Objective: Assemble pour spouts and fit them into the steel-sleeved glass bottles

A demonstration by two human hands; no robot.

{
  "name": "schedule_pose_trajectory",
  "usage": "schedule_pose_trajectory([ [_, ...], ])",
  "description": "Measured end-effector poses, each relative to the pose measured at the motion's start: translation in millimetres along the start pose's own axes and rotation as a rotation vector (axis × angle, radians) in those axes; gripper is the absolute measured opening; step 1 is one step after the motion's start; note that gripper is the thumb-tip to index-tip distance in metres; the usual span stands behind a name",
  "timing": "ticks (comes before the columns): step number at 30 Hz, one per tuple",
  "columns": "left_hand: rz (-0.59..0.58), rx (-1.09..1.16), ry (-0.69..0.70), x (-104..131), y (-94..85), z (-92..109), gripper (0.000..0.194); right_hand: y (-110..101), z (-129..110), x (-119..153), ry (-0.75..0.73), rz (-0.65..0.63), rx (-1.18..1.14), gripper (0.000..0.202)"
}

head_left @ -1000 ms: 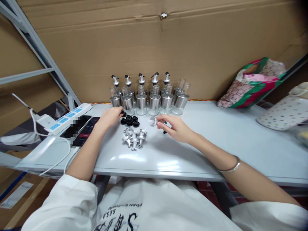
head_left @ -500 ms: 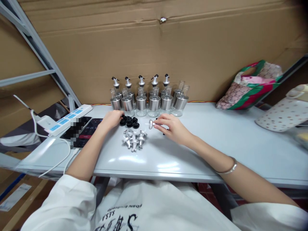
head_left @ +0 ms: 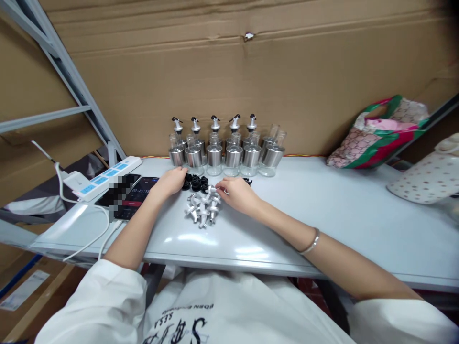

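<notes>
My left hand (head_left: 172, 182) lies at the left edge of a small heap of black stoppers (head_left: 195, 182). Its fingers are curled together and their tips meet the heap, so what they hold is hidden. Between the thumb and fingers of my right hand (head_left: 239, 196) is a silver pourer spout (head_left: 211, 189), pinched at the upper edge of a pile of similar silver spouts (head_left: 202, 212). Just past my right hand are a few small black parts (head_left: 247, 181), partly covered by it.
Glass bottles with steel sleeves (head_left: 234, 156) stand along the cardboard wall (head_left: 304, 86); several at the back wear pourers (head_left: 215, 123). Phones (head_left: 138, 196), a power strip (head_left: 111, 177) and white cables occupy the left. A patterned bag (head_left: 355, 143) and a dotted white container (head_left: 423, 174) sit right.
My right hand has moved left and slightly down, bringing the silver spout to the pile's upper edge. My left hand stays beside the black stoppers. The whole view has shifted slightly.
</notes>
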State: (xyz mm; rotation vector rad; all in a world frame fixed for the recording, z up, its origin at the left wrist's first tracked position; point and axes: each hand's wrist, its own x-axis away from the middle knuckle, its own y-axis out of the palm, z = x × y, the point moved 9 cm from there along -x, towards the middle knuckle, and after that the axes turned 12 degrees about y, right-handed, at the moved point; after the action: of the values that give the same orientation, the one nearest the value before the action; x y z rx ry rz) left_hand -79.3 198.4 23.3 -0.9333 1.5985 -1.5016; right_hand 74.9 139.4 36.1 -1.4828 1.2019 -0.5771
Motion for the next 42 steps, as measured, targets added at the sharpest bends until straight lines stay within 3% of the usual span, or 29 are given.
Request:
schedule_pose_trajectory([
  [4,0.007,-0.003,0.004,3.5,-4.2,2.9,0.037,4.2,-2.9,2.2,-0.009,-0.014,-0.003,0.023],
  [13,-0.102,0.159,-0.003,10.7,-2.8,-8.6,0.019,9.9,0.0,13.3,0.004,-0.090,-0.145,0.032],
  [16,-0.093,0.205,-0.003,10.5,0.5,-9.3,0.027,10.4,-4.8,17.3,-0.033,-0.103,-0.153,0.029],
  [21,-0.009,0.280,0.027,5.7,1.6,-9.1,0.056,9.9,-11.9,22.4,-0.072,-0.111,-0.141,0.024],
  [34,0.020,0.382,0.117,2.6,-0.5,-6.0,0.023,8.1,-18.5,25.9,-0.144,-0.103,-0.134,0.023],
  [42,0.076,0.392,0.120,2.9,-2.9,-10.9,0.019,2.9,-21.5,28.9,-0.136,-0.085,-0.110,0.026],
])
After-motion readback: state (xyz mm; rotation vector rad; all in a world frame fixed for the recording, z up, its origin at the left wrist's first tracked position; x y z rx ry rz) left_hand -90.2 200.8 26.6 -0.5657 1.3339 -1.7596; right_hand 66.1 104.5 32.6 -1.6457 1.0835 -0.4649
